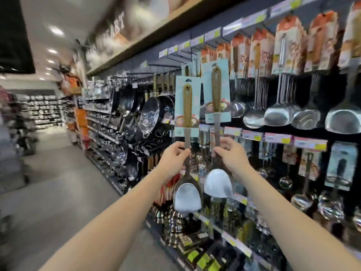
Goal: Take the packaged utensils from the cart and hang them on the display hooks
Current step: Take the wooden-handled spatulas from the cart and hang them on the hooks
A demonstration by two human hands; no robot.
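Observation:
My left hand (172, 156) grips the metal shaft of a packaged spatula (187, 196) with a wooden handle on a light-blue card (188, 106). My right hand (229, 155) holds a second packaged spatula (218, 184) the same way, its blue card (215, 92) raised higher, up against the display. Both spatula blades hang down below my hands. Black display hooks (176, 55) stick out from the dark back panel just above and left of the cards. Whether either card's hole is on a hook is unclear through the blur. The cart is not in view.
Ladles and turners on orange-topped cards (289, 45) hang to the right. Pans and woks (154, 114) hang to the left. Shelves with small goods (214, 241) run below. The aisle floor (64, 182) opens to the left.

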